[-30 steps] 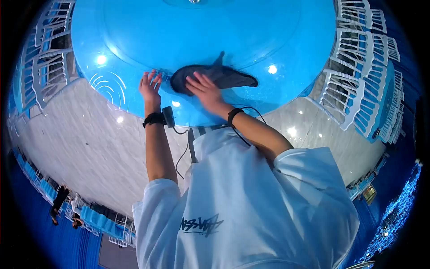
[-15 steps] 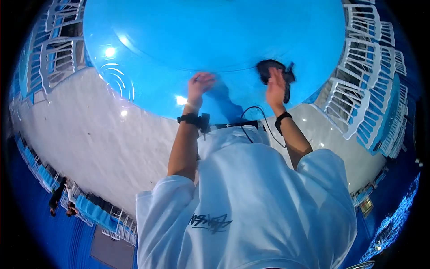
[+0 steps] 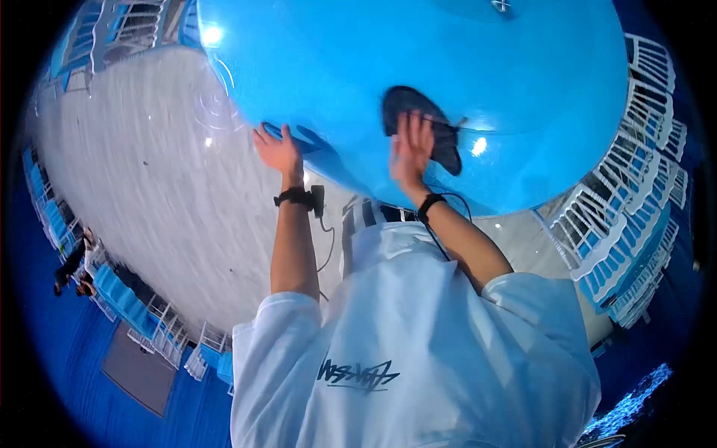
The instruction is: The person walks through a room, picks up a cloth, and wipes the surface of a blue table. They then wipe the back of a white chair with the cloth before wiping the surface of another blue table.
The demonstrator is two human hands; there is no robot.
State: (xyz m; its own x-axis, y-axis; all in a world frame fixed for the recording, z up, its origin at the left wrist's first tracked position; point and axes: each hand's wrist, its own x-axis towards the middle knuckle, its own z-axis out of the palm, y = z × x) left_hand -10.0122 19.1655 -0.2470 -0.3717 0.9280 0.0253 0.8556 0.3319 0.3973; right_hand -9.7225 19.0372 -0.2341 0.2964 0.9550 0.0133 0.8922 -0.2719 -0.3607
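Observation:
A large, glossy blue round table [image 3: 523, 82] fills the upper view. On its near part lies a dark cloth [image 3: 407, 101], with my right hand [image 3: 412, 149] flat on top, fingers stretched out and slightly blurred. My left hand [image 3: 278, 153] is at the table's left edge, with fingers apart and nothing in it; its shadow falls on the blue surface beside it. Whether it touches the edge I cannot tell. Each wrist wears a black band, and a thin black cable hangs near each.
White chairs [image 3: 597, 216] stand close together along the right side, and more chairs [image 3: 127, 22] are at the upper left. Pale floor [image 3: 164, 179] shows on the left. A small metal item [image 3: 502, 6] sits on the table's far part. People [image 3: 75, 265] are far left.
My right hand and the dark cloth have moved left across the table. My left hand has moved left to the edge and its fingers have spread. The whole view has shifted.

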